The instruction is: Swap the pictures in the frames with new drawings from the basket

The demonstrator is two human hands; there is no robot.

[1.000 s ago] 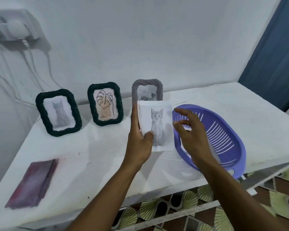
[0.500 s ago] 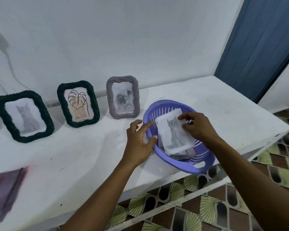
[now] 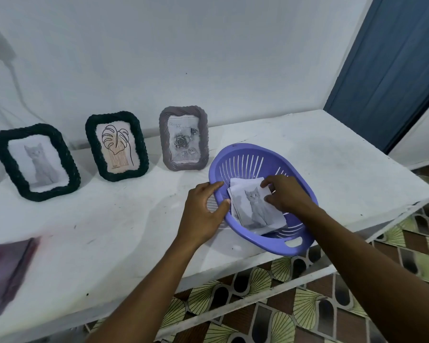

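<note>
Three frames stand along the wall: a dark green frame with a grey cat picture, a dark green frame with a leaf drawing and a grey frame with a rose picture. A purple slotted basket lies on the white table near its front right edge. Inside it is a small stack of papers topped by a cat drawing. My right hand is in the basket, its curled fingers and thumb pinching the upper edge of that drawing. My left hand touches the basket's left rim with relaxed fingers.
A dark red folded piece lies at the table's front left. A blue door stands at the right, past the table's end. The white wall runs close behind the frames. Patterned floor tiles show below the table's front edge.
The stack with the cat drawing went from my left hand, held up before the grey frame, down into the basket under my right hand. My left hand let go and reached the basket's rim.
</note>
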